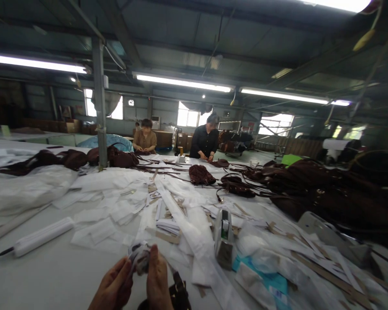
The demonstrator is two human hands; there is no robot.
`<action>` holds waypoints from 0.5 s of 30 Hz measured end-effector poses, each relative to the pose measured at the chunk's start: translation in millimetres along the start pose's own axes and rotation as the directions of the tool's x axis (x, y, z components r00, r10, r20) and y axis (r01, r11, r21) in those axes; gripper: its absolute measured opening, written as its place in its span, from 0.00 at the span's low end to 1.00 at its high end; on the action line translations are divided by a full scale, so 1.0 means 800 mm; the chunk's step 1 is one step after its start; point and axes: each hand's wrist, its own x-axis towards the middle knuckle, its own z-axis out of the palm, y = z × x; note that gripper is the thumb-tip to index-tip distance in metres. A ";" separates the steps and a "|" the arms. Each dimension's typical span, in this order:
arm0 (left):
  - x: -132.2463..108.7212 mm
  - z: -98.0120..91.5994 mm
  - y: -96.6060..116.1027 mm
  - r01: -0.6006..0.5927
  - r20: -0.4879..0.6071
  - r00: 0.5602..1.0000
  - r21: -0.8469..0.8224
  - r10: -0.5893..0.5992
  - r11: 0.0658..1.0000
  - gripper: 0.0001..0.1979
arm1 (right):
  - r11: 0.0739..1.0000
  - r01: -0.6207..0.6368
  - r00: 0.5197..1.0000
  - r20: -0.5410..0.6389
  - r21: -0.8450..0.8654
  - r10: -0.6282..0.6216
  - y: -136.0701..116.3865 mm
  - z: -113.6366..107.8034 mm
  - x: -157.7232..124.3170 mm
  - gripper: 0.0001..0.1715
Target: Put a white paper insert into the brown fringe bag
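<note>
At the table's near edge, a crumpled greyish-white wad [139, 257], cloth or paper, is held up between my two hands. My left hand [114, 282] pinches its left side, thumb and fingers pressed together. On the other side my right hand [158, 277] grips it with the thumb raised; most of its fingers are hidden. Just beneath and right of my right hand is a dark brown leather piece with a strap and metal fittings [180, 292], partly cut off by the lower edge of the view.
A grey tape-dispenser-like device [224, 243] stands to the right, near a blue plastic packet [276, 282]. White sheets [108, 215] and brown strips litter the table. At left lies a white corded stick [44, 236]. Brown bags [326, 189] are heaped far right. Two people [203, 140] work across the table.
</note>
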 end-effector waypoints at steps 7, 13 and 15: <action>0.009 -0.015 -0.003 0.086 0.067 0.995 -0.194 -0.074 0.977 0.22 | 0.997 0.021 0.968 0.252 -0.071 -0.003 0.008 -0.027 -0.010 0.30; 0.000 -0.005 0.000 0.040 0.084 0.996 -0.021 -0.038 0.999 0.21 | 0.983 -0.088 0.985 0.160 0.164 0.061 0.018 -0.021 -0.012 0.31; -0.002 -0.004 0.000 0.037 0.103 0.994 0.005 -0.037 0.999 0.23 | 0.974 -0.096 0.987 0.148 0.206 0.066 0.026 -0.018 -0.014 0.32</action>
